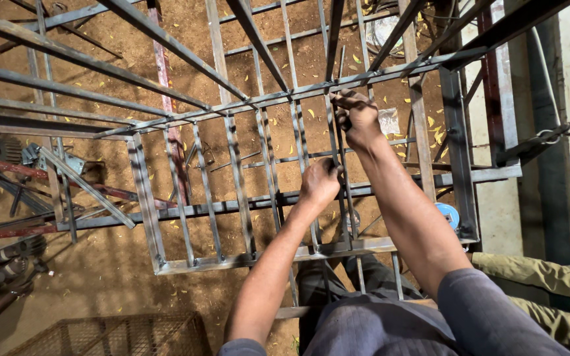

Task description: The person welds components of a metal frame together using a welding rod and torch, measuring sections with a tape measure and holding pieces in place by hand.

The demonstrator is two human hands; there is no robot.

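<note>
Fingers of both the left hand (319,182) and right hand (357,115) clamp one upright steel bar (342,198).

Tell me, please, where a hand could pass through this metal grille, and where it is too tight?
The wider gaps lie in the metal grille's left half, between its vertical bars above the bottom rail. Around the thin bar gripped by the left hand and right hand, bars crowd together. The dirt floor below left looks barest.
</note>
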